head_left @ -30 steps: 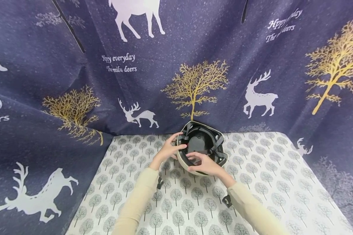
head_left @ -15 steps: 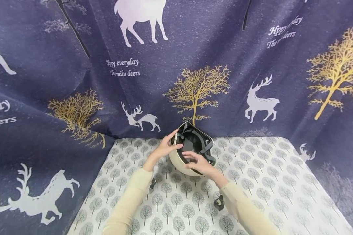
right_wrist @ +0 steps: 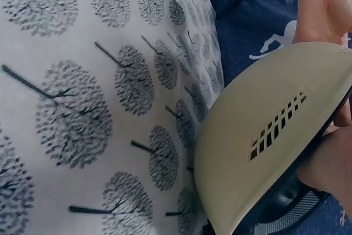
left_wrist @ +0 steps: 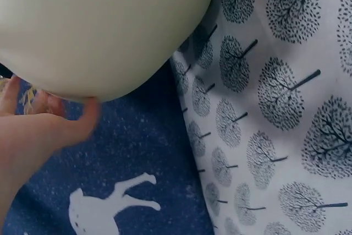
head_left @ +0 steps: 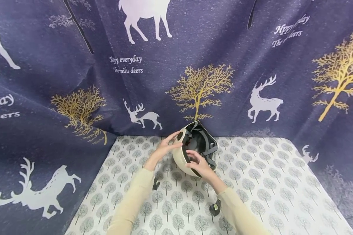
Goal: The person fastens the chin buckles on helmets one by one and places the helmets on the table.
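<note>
A cream helmet (head_left: 180, 160) is tilted on its side near the back of the table, its opening facing up and right. Inside, a black lining (head_left: 194, 143) and dark straps (head_left: 210, 150) show. My left hand (head_left: 163, 148) holds the helmet's left side, thumb at the rim and fingers on the shell. My right hand (head_left: 201, 166) grips the near rim, fingers reaching inside. In the left wrist view, fingertips touch the smooth shell (left_wrist: 110, 31). The right wrist view shows a slotted vent (right_wrist: 278, 127) in the shell; the right fingertips are partly hidden.
A white cloth with grey trees covers the table (head_left: 176, 209). Right behind the helmet hangs a dark blue curtain (head_left: 153, 85) printed with deer and gold trees. Black wrist devices (head_left: 215, 208) are worn at both wrists.
The helmet has turned in both hands, its opening swinging from facing up toward the right, so more of the cream shell shows. Both hands have kept hold of it. The head view has shifted slightly.
</note>
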A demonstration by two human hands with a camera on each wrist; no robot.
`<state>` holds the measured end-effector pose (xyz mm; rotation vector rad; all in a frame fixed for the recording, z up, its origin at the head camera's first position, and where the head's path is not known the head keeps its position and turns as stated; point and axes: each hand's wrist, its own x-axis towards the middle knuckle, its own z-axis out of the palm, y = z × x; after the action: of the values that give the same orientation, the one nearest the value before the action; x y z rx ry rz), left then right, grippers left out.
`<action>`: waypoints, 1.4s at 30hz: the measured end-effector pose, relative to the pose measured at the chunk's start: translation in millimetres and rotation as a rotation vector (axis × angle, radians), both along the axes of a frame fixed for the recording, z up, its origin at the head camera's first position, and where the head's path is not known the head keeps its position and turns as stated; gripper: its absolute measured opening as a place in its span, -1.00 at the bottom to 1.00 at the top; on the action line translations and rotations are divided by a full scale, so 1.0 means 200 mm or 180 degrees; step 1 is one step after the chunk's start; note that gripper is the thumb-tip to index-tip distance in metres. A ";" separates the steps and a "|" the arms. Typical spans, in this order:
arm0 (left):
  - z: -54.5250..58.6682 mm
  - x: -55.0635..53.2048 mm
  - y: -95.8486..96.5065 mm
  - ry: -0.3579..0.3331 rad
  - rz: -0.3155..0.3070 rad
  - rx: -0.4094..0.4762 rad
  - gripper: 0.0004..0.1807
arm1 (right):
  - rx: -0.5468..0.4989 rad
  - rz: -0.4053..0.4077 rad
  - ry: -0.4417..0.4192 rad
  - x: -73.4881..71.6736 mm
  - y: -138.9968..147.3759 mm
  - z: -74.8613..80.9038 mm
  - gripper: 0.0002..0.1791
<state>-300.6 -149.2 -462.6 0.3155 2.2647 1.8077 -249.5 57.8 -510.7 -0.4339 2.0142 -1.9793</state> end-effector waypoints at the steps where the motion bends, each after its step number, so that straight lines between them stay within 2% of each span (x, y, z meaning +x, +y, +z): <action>1: -0.01 0.00 0.01 -0.0032 -0.0049 0.0035 -0.27 | -0.0053 -0.0004 -0.0031 0.00 0.01 0.00 -0.33; 4: -0.03 -0.01 0.04 -0.0179 -0.0169 0.0184 -0.27 | -0.0162 -0.0008 -0.0052 0.00 0.04 -0.01 -0.33; 8: -0.04 0.00 0.08 -0.0200 -0.0156 0.0231 -0.28 | -0.0138 -0.0074 -0.0061 0.02 0.07 -0.01 -0.33; 12: -0.04 0.01 0.12 -0.0079 -0.0144 0.0074 -0.25 | -0.0009 -0.0200 -0.0016 0.04 0.11 0.02 -0.37; 17: -0.03 0.04 0.17 0.0035 -0.0201 -0.0237 -0.14 | -0.0197 -0.0270 0.0219 0.02 0.17 0.09 -0.48; 19: -0.03 0.04 0.18 0.0092 -0.0254 -0.0302 -0.16 | -0.0341 -0.0463 0.0287 -0.01 0.20 0.14 -0.54; 22: -0.02 0.03 0.20 0.0166 -0.0324 -0.0342 -0.18 | -0.0568 -0.0934 0.0358 -0.05 0.25 0.20 -0.67; 24: -0.02 0.02 0.21 0.0193 -0.0328 -0.0383 -0.18 | -0.0610 -0.1215 0.0427 -0.08 0.26 0.25 -0.71; 26: -0.02 0.01 0.21 0.0209 -0.0307 -0.0420 -0.17 | -0.0517 -0.1317 0.0552 -0.11 0.27 0.28 -0.71; 28: -0.02 0.02 0.22 0.0210 -0.0294 -0.0463 -0.15 | -0.0311 -0.1267 0.0715 -0.13 0.28 0.32 -0.66; 31: 0.00 0.02 0.23 0.0181 -0.0260 -0.0500 -0.15 | 0.0037 -0.1070 0.0804 -0.15 0.26 0.35 -0.61; 35: 0.03 0.02 0.24 0.0160 -0.0265 -0.0485 -0.17 | 0.0351 -0.0902 0.0571 -0.16 0.22 0.37 -0.52; 39: 0.02 0.01 0.24 0.0207 -0.0270 -0.0442 -0.18 | 0.0204 -0.0868 0.0179 -0.17 0.19 0.39 -0.45; 42: 0.00 0.02 0.24 0.0224 -0.0249 -0.0413 -0.17 | 0.0080 -0.0830 0.0081 -0.16 0.17 0.39 -0.43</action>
<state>-295.9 -101.5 -462.9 0.4440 2.3685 1.6274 -282.5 91.7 -433.2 -0.1992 2.2056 -2.1011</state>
